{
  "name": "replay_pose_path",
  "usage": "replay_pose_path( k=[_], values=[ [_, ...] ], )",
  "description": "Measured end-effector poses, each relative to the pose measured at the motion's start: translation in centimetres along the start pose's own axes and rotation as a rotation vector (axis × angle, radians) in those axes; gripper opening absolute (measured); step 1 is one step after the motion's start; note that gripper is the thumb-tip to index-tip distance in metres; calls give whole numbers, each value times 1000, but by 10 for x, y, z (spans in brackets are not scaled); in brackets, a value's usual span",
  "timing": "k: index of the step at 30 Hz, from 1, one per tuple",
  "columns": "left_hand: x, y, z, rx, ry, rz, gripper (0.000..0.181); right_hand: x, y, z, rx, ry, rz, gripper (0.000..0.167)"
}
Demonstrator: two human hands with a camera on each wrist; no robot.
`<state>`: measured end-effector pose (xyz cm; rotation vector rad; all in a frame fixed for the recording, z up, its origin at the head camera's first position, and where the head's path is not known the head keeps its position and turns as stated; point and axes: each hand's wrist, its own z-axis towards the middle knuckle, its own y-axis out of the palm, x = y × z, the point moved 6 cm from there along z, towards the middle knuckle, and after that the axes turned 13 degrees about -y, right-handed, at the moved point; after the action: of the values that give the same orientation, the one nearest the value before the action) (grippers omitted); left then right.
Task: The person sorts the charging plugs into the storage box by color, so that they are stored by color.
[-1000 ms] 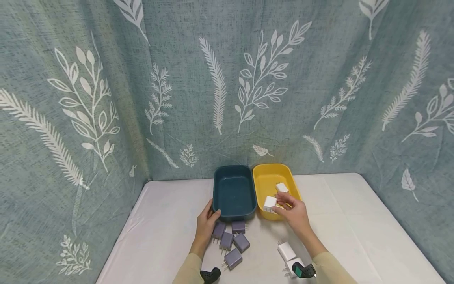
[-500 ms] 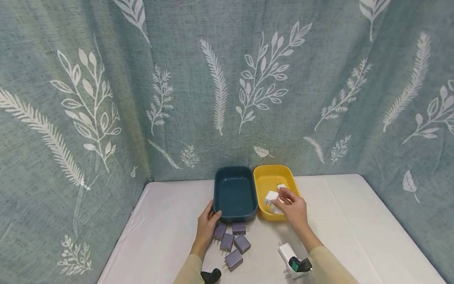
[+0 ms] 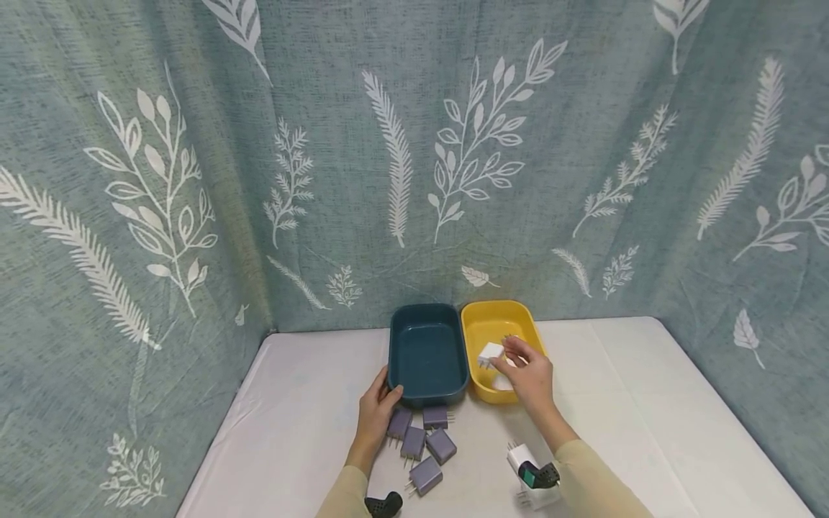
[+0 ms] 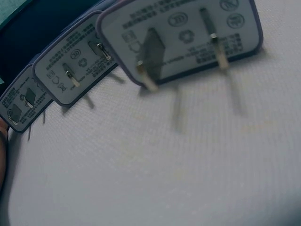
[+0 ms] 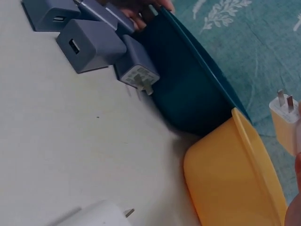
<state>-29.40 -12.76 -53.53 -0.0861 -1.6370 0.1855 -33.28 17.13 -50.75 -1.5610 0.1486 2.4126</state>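
Observation:
My right hand point(image 3: 532, 374) pinches a white charger plug point(image 3: 490, 354) above the yellow bin point(image 3: 471, 316). In the right wrist view that white plug shows at the right edge, prongs upward, beside the yellow bin's wall point(image 5: 225, 174). Another white plug lies in the bin, partly hidden by the hand. My left hand point(image 3: 376, 414) grips the near left corner of the dark teal bin point(image 3: 427, 352), thumb at its rim. Several purple charger plugs point(image 3: 442, 446) lie just in front of that bin; the left wrist view shows their pronged faces point(image 4: 183, 37) close up.
Two white plugs point(image 3: 520, 455) lie on the white table point(image 3: 622, 403) near my right forearm, partly covered by the wrist camera point(image 3: 539, 476). The bins stand side by side against a leaf-patterned curtain point(image 3: 350, 180).
My right hand has shifted slightly left and up over the yellow bin, and the white plug in its fingers has tilted. My left hand stays at the teal bin.

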Motion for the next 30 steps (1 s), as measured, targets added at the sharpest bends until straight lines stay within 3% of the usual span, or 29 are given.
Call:
replay_pose_path(
  k=[13, 21, 30],
  values=[
    [-6, 0, 2, 8, 2, -9, 59, -9, 5, 9, -10, 27, -59, 54],
    [-5, 2, 2, 4, 9, -18, 59, -12, 4, 13, -13, -37, 3, 55],
    [-2, -1, 2, 8, 18, -7, 59, -8, -7, 9, -31, -27, -12, 48]
  ],
)
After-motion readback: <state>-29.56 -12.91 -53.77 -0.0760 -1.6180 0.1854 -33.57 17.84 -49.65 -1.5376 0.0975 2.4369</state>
